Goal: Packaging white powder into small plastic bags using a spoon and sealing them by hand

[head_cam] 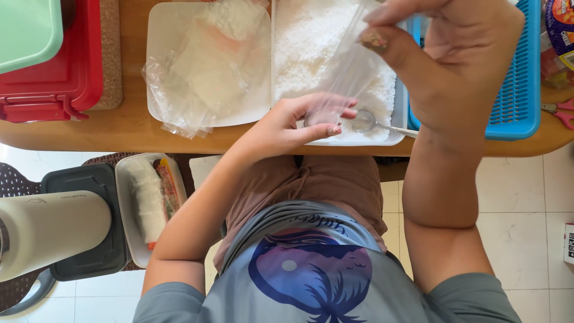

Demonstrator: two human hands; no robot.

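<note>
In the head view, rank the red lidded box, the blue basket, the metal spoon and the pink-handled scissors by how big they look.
1. Red lidded box and blue basket: the two largest, but both are cut off by the frame and look alike, so no ranking between them.
2. Metal spoon.
3. Pink-handled scissors: smallest as seen, though only partly in view.

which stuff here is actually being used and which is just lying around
In use:
left hand and right hand holding a clear bag
tray of white grains
small scoop
tray of spare bags

Lying about:
red box
blue basket
scissors
white tub
</note>
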